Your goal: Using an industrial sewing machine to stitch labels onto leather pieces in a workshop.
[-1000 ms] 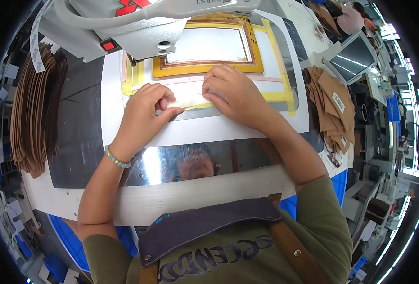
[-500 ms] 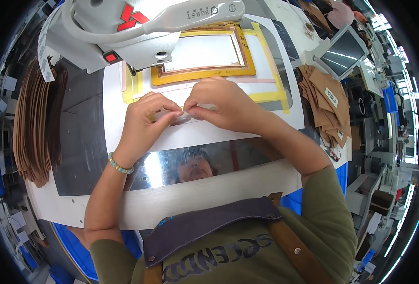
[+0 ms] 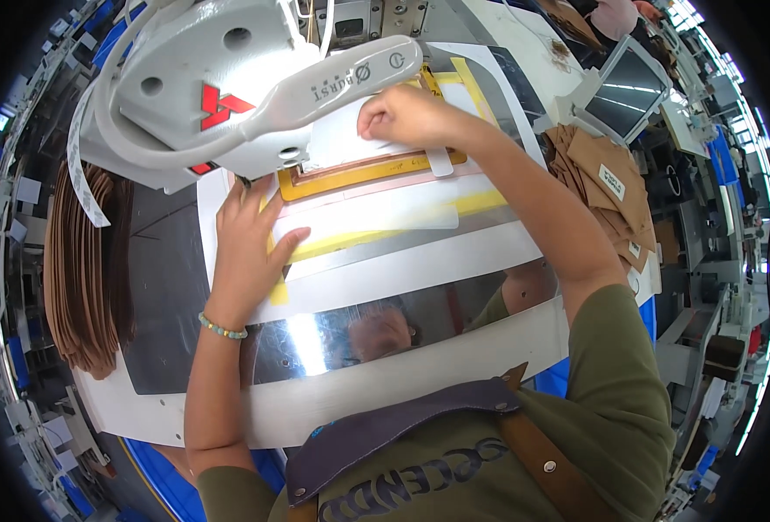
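My left hand (image 3: 241, 244) rests with fingers spread on a white template (image 3: 359, 265) edged with yellow tape, its fingertips beside the grey machine head (image 3: 193, 113). My right hand (image 3: 406, 113) is closed, fingers curled over the white middle of a yellow frame (image 3: 341, 183); what they hold, if anything, is hidden. A short pale strip (image 3: 441, 165) lies below that hand, and a longer translucent strip (image 3: 428, 217) lies on the template nearer me. The machine's curved grey handle (image 3: 332, 83) hangs over part of the frame.
A tall bundle of brown pieces (image 3: 76, 270) stands at left. Brown pieces with white labels (image 3: 589, 174) are piled at right, beside a tilted screen (image 3: 624, 96). A shiny metal plate (image 3: 428, 313) runs along the near side of the table (image 3: 145, 418). Another person (image 3: 615, 17) is at upper right.
My hands, earlier pinched together at the near taped edge, have parted: the left spread out and forward-left, the right moved up over the frame. The machine head appears lower in view.
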Demonstrator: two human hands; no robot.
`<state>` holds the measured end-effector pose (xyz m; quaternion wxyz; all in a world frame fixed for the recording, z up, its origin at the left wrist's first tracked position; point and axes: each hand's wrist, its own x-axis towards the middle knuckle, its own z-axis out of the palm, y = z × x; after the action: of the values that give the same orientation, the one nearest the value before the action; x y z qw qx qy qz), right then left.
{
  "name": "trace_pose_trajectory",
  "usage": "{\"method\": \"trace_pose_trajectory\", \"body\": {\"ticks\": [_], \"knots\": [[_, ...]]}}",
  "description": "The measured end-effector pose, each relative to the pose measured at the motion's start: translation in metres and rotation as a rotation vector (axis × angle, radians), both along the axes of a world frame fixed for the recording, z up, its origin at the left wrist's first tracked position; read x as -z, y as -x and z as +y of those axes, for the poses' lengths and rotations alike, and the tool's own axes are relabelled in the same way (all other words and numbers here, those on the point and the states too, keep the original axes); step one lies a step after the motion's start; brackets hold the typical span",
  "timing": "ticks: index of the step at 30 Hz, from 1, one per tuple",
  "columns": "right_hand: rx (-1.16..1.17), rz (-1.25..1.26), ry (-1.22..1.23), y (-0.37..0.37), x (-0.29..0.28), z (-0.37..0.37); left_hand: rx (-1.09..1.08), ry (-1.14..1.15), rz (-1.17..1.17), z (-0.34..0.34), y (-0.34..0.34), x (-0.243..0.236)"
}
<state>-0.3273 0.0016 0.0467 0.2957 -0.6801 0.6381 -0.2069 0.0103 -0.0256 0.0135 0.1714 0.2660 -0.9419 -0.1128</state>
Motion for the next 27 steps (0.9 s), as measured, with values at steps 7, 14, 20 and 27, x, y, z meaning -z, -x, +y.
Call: {"method": "trace_pose_trajectory", "body": {"ticks": [7,14,20,27], "knots": [[-0.033,-0.124,0.035,-0.029,0.022,-0.007,0.016,0.016,-0.098,0.002,0.000,0.003],[0.109,0.188,0.378,-0.032,0.033,-0.012,0.014,0.039,-0.119,0.002,0.001,0.005],[-0.079,-0.015,0.202,-0.031,0.027,-0.012,0.009,0.059,-0.130,0.003,-0.001,0.005],[-0.120,-0.082,0.157,-0.040,0.029,-0.015,0.011,0.062,-0.129,0.004,0.001,0.004]]}}
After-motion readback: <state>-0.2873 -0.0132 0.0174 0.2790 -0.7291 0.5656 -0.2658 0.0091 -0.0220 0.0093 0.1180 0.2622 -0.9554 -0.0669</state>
